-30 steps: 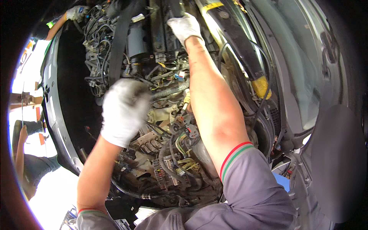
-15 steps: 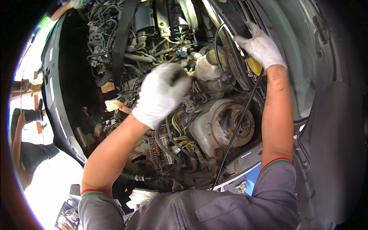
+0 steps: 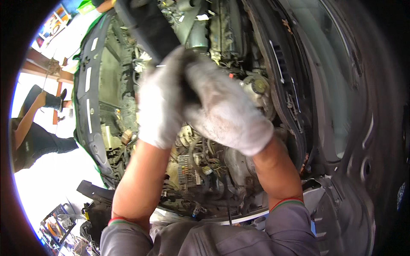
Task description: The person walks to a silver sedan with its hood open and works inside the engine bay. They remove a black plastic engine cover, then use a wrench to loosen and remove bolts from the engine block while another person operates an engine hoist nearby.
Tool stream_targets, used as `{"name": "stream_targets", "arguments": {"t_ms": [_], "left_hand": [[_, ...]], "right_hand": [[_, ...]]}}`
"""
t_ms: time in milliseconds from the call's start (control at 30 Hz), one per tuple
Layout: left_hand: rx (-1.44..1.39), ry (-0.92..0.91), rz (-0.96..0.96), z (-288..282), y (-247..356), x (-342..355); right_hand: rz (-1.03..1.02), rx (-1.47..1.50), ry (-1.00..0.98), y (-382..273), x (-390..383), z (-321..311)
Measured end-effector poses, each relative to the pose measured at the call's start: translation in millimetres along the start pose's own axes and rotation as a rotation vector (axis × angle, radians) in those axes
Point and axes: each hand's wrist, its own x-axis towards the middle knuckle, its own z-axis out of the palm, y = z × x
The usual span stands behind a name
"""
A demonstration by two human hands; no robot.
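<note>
The black strap (image 3: 151, 30) slants in from the upper left, close above the engine bay (image 3: 109, 81), its lower end meeting the left hand (image 3: 161, 100). The right hand (image 3: 226, 106) is just beside it, both in white gloves, the 2 palms turned toward each other around a dark gap. The left fingers seem drawn together at the strap's end, and the right fingers point up toward them; blur hides whether either set pinches anything, so I cannot tell. The step in hand looks like 2-handed handling of the strap. Any next move calls for a sure hold by both hands and care over the parts beneath, since loose cloth could snag there. Beyond the fingertips is a grey cylinder (image 3: 197, 39); right of the right hand is a capped reservoir (image 3: 259, 86), and below the hands a fuse box (image 3: 185, 170) among wires. Farther out, the windscreen (image 3: 329, 89) lies to the right, a co-worker (image 3: 38, 134) is at the far left, and a tool crate (image 3: 60, 226) is at the lower left.
</note>
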Motion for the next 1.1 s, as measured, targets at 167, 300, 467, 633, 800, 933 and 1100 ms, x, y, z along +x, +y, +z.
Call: {"name": "stream_targets", "arguments": {"t_ms": [167,300,467,633,800,933,1100], "left_hand": [[0.524,0.415,0.143,-131.8,46.1,95.0],[0.954,0.481,0.198,-242.2,121.2,157.1],[0.994,0.539,0.158,-327.3,144.2,187.0],[1.064,0.485,-0.012,-354.9,89.7,201.1],[1.727,0.258,0.290,-348.7,62.9,198.1],[1.753,0.333,0.327,-343.7,40.0,184.5],[1.620,0.335,0.401,-343.1,25.0,159.9]], "right_hand": [[0.295,0.535,-0.045,71.0,56.0,68.6],[1.059,0.249,0.284,206.2,55.0,113.8],[0.961,0.205,0.211,287.5,29.5,147.6],[1.095,0.476,0.218,317.1,38.0,150.0],[0.919,0.689,0.159,338.2,45.2,151.8],[1.005,0.930,0.123,338.6,46.9,149.1],[1.109,0.902,0.198,325.3,57.7,154.3]]}}
